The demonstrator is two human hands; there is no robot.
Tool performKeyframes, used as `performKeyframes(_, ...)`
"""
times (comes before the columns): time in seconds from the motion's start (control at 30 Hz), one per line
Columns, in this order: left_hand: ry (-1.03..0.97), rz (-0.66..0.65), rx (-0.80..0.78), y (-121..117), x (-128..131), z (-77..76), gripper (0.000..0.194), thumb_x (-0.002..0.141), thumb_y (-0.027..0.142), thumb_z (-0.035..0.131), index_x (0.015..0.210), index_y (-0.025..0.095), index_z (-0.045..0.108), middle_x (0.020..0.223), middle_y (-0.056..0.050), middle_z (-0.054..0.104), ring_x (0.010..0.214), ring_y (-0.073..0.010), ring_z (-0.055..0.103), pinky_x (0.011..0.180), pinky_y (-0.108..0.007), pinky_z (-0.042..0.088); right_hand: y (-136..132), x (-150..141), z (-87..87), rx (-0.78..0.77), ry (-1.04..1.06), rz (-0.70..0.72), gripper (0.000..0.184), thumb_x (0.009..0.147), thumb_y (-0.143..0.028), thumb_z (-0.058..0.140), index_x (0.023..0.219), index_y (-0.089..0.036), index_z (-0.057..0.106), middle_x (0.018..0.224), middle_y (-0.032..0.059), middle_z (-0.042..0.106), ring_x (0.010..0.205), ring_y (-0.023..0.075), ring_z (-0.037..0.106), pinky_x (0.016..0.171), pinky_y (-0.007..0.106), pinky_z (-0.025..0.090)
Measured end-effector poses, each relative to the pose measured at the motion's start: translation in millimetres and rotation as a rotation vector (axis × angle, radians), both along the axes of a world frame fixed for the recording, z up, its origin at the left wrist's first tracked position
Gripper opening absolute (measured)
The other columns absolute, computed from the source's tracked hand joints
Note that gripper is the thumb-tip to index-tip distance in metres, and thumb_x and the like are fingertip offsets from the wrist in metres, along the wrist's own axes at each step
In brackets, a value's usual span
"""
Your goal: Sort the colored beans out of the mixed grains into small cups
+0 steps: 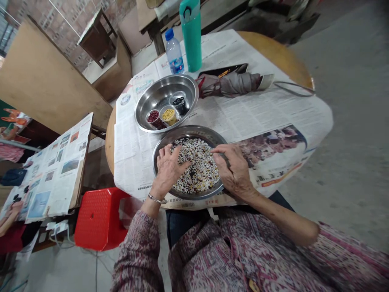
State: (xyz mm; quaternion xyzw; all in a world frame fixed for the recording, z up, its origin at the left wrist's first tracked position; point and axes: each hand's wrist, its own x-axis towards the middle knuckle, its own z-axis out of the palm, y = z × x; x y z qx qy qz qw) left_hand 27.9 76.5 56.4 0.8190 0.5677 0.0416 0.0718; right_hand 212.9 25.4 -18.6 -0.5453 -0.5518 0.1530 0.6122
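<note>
Before me is a steel bowl [191, 129] holding a mix of small beads or grains [194, 166], mostly white with some yellow, dark red and black. My left hand [170, 164], with a bangle at its wrist, rests over the bowl's left side, fingers spread. Over the right rim is my right hand [233, 168], its fingers curled and thumb near the index finger; whatever may be between them is too small to see. Beyond sits a second steel bowl [164, 87] with three clear cups: dark red pieces [154, 117], yellow pieces [169, 115] and black pieces [179, 103].
Newspaper [219, 113] covers the round table [273, 52]. At the back stand a water bottle [174, 52] and a teal flask [191, 36]. A folded umbrella [231, 84] lies by a dark phone-like object [225, 70]. A red stool [99, 219] is at left; another person's arm [10, 217] shows far left.
</note>
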Motion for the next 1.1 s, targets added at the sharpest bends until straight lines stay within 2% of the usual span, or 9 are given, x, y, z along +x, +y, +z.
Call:
performKeyframes(0.13, -0.039, 0.022, -0.096, -1, -7, 0.5, 0.024, 0.095, 0.017, 0.068, 0.119, 0.021, 0.069, 0.118, -0.009, 0.066, 0.112, -0.0247, 0.064, 0.104, -0.043, 0.053, 0, 0, 0.2, -0.006, -0.011, 0.002, 0.017, 0.099, -0.036, 0.053, 0.097, -0.027, 0.067, 0.099, 0.0070, 0.071, 0.098, 0.0279, 0.064, 0.091, 0.051, 0.052)
performKeyframes(0.2, -0.132, -0.003, -0.165, -1, -1, -2.1, 0.020, 0.094, 0.008, 0.063, 0.108, 0.019, 0.072, 0.109, -0.006, 0.072, 0.107, -0.0214, 0.069, 0.104, -0.039, 0.054, -1, 1, -0.2, -0.008, -0.023, 0.005, 0.017, 0.099, -0.035, 0.052, 0.097, -0.027, 0.067, 0.099, 0.0071, 0.071, 0.098, 0.0278, 0.065, 0.091, 0.051, 0.052)
performKeyframes(0.3, -0.277, -0.082, -0.262, -4, 15, -5.8, 0.018, 0.092, 0.006, 0.064, 0.101, 0.019, 0.073, 0.103, -0.004, 0.077, 0.102, -0.0185, 0.072, 0.101, -0.034, 0.056, -1, 1, -1.2, 0.000, -0.027, -0.002, 0.018, 0.101, -0.035, 0.051, 0.099, -0.027, 0.067, 0.099, 0.0073, 0.071, 0.099, 0.0271, 0.064, 0.091, 0.050, 0.052)
performKeyframes(0.47, -0.335, -0.291, -0.290, -19, 34, -3.3, 0.019, 0.096, 0.012, 0.063, 0.112, 0.019, 0.072, 0.111, -0.004, 0.078, 0.101, -0.0179, 0.073, 0.098, -0.032, 0.058, -1, 1, -2.0, 0.011, -0.005, -0.003, 0.020, 0.103, -0.033, 0.048, 0.101, -0.026, 0.067, 0.100, 0.0064, 0.070, 0.101, 0.0258, 0.064, 0.094, 0.047, 0.052)
performKeyframes(0.63, -0.167, -0.554, -0.187, -21, 36, -8.8, 0.031, 0.096, 0.007, 0.056, 0.121, 0.020, 0.068, 0.128, -0.005, 0.072, 0.121, -0.0230, 0.063, 0.115, -0.043, 0.050, 0, -1, -2.1, 0.015, 0.013, -0.011, 0.021, 0.103, -0.034, 0.049, 0.100, -0.025, 0.068, 0.100, 0.0069, 0.070, 0.100, 0.0261, 0.064, 0.093, 0.047, 0.052)
performKeyframes(0.7, -0.090, -0.597, -0.128, -17, 36, -13.9, 0.031, 0.096, 0.010, 0.057, 0.125, 0.021, 0.067, 0.135, -0.006, 0.066, 0.126, -0.0247, 0.059, 0.117, -0.045, 0.048, 0, -1, -2.4, 0.018, 0.010, -0.018, 0.022, 0.103, -0.035, 0.048, 0.100, -0.025, 0.067, 0.099, 0.0073, 0.070, 0.099, 0.0261, 0.064, 0.092, 0.047, 0.052)
performKeyframes(0.8, 0.001, -0.531, -0.078, -9, 35, -16.2, 0.026, 0.100, 0.011, 0.053, 0.120, 0.018, 0.068, 0.126, -0.009, 0.065, 0.121, -0.0244, 0.058, 0.112, -0.043, 0.051, 0, -1, -3.1, 0.026, -0.001, -0.009, 0.022, 0.104, -0.035, 0.048, 0.101, -0.025, 0.067, 0.100, 0.0074, 0.070, 0.100, 0.0258, 0.063, 0.092, 0.047, 0.052)
performKeyframes(0.97, 0.052, -0.206, -0.018, -1, 17, -4.8, 0.030, 0.103, 0.007, 0.044, 0.117, 0.021, 0.066, 0.117, -0.007, 0.065, 0.111, -0.0206, 0.062, 0.098, -0.035, 0.055, 0, 0, -2.8, 0.026, -0.015, -0.002, 0.021, 0.103, -0.035, 0.048, 0.100, -0.026, 0.067, 0.099, 0.0066, 0.071, 0.100, 0.0260, 0.064, 0.092, 0.047, 0.052)
performKeyframes(1.1, 0.097, -0.043, 0.029, -12, -6, 3.8, 0.017, 0.104, 0.015, 0.052, 0.114, 0.021, 0.064, 0.115, -0.007, 0.065, 0.112, -0.0220, 0.061, 0.103, -0.039, 0.052, 0, 0, -2.1, 0.018, -0.017, -0.012, 0.021, 0.103, -0.035, 0.049, 0.100, -0.026, 0.068, 0.100, 0.0064, 0.071, 0.100, 0.0256, 0.064, 0.092, 0.047, 0.052)
